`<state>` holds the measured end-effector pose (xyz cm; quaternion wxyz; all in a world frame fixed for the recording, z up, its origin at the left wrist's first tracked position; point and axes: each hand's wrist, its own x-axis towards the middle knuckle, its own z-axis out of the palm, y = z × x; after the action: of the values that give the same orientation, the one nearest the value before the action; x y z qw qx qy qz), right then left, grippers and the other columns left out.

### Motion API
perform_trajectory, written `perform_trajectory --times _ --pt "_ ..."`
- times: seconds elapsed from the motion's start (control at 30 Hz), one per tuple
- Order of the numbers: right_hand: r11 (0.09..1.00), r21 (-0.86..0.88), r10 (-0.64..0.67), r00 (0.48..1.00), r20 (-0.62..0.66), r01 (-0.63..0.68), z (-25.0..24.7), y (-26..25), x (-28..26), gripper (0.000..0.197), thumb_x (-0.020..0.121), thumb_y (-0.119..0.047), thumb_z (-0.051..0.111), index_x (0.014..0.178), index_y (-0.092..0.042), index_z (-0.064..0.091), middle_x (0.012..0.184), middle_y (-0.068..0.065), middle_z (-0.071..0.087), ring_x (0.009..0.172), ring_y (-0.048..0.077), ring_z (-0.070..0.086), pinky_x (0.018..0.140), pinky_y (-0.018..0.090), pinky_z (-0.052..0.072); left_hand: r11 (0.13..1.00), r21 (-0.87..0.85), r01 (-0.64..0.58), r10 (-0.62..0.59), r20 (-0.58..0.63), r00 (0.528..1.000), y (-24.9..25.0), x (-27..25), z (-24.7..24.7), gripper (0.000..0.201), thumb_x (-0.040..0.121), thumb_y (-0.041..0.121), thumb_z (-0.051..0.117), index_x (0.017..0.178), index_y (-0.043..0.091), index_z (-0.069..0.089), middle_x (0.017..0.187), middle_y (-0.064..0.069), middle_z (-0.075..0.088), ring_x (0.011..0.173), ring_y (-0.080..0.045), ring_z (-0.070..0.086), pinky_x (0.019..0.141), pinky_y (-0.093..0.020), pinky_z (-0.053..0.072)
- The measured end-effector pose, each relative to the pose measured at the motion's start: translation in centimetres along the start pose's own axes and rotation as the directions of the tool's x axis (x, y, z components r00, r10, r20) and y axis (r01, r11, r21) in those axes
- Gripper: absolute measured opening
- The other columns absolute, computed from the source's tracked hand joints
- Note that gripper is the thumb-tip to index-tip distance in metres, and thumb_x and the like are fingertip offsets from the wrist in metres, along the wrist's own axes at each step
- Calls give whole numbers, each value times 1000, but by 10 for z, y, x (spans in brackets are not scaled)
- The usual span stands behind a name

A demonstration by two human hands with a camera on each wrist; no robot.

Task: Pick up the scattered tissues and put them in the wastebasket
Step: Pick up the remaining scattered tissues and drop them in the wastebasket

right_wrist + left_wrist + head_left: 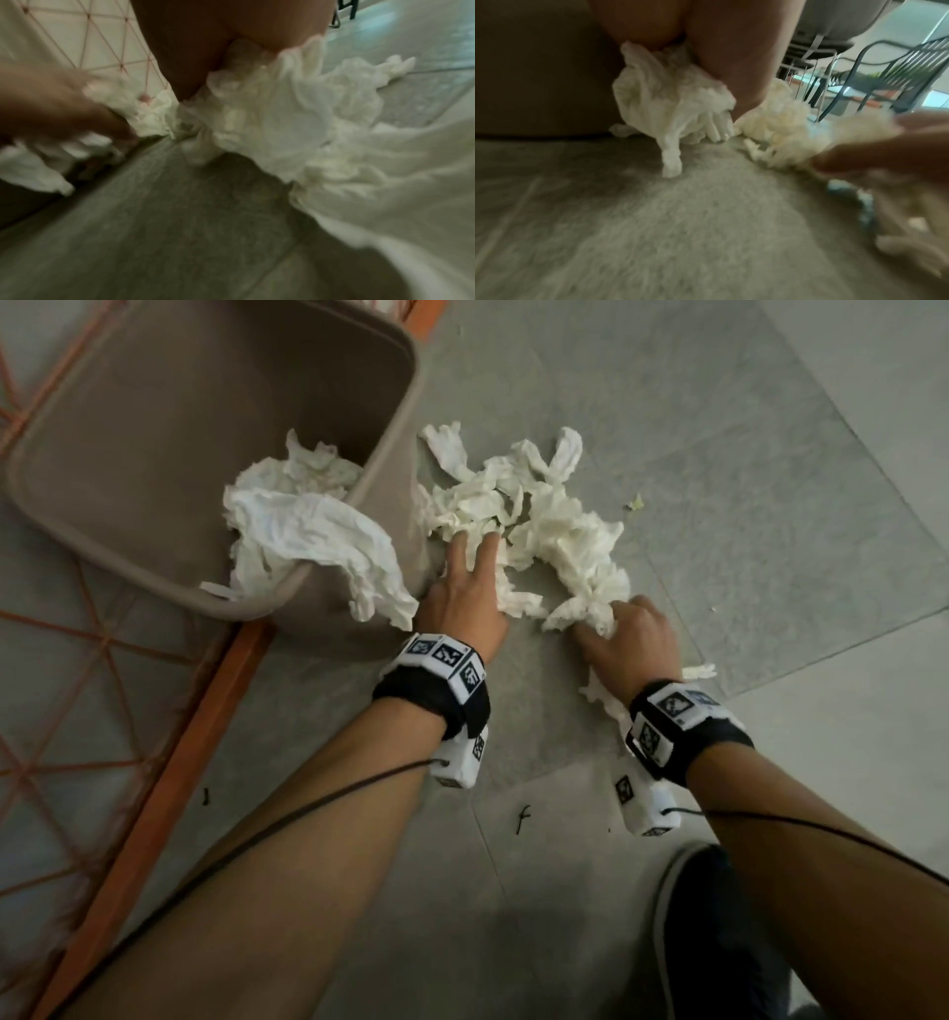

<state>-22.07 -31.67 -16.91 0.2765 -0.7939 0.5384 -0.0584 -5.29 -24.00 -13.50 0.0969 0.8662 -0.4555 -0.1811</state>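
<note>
Crumpled white paper tissues (534, 521) lie heaped on the grey tiled floor (744, 454), just right of the taupe plastic wastebasket (154, 428). More white tissues (303, 526) fill the basket's near corner and drape over its rim. The left hand (464, 598) presses into the heap, fingers extended. The right hand (629, 642) has its fingers curled around the heap's near end, gripping tissue.
</note>
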Motion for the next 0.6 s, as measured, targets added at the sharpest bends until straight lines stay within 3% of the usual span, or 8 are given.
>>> perform_trajectory --times 0.07,0.13,0.23,0.33,0.4,0.5,0.6 --pt "994 106 17 998 -61 -10 -3 0 -5 25 81 -31 59 81 -6 61 85 12 61 82 34 59 64 35 41 998 58 8 -10 31 999 -3 8 9 74 81 13 65 145 25 31 142 -13 42 108 -41 58 86 -47 49" --pt "976 216 34 991 -127 -6 -11 -4 -4 17 77 -23 58 89 -11 60 87 11 65 81 31 60 68 37 49 997 74 -4 2 26 1000 -6 7 14 56 83 10 61 136 19 47 128 -13 52 109 -39 58 85 -46 49" --pt "973 218 -47 988 -150 79 -25 -14 5 38 75 -9 59 112 -19 54 116 6 53 86 25 58 72 38 53 999 37 -33 31 39 999 -4 -10 16 31 82 19 64 113 14 62 115 -13 60 103 -37 60 79 -41 49" --pt "969 6 -248 968 44 248 -32 -30 24 80 75 -6 61 141 -37 30 154 4 21 82 24 57 65 37 55 994 15 -106 105 74 992 5 -41 13 22 83 26 66 101 14 68 108 -12 64 98 -34 60 71 -31 40" --pt "947 -120 -265 936 231 298 -30 -35 38 93 77 -9 62 147 -44 11 160 -1 9 85 27 59 66 37 54 992 -8 -123 124 78 989 10 -58 8 21 83 28 65 97 14 71 105 -12 65 98 -33 60 71 -32 40" --pt "938 -214 -185 915 359 274 -21 -36 46 90 78 -18 61 148 -42 11 153 1 27 111 36 58 80 46 55 996 -81 -48 54 68 996 15 -68 -5 22 83 29 63 100 15 65 108 -9 62 98 -32 60 72 -34 40" --pt "957 -208 -136 944 300 203 -13 -32 35 72 81 -24 59 145 -35 28 136 4 43 109 33 58 82 44 54 994 -107 -17 23 56 998 18 -61 -19 48 85 28 64 130 22 48 133 -3 49 108 -29 57 79 -33 39"
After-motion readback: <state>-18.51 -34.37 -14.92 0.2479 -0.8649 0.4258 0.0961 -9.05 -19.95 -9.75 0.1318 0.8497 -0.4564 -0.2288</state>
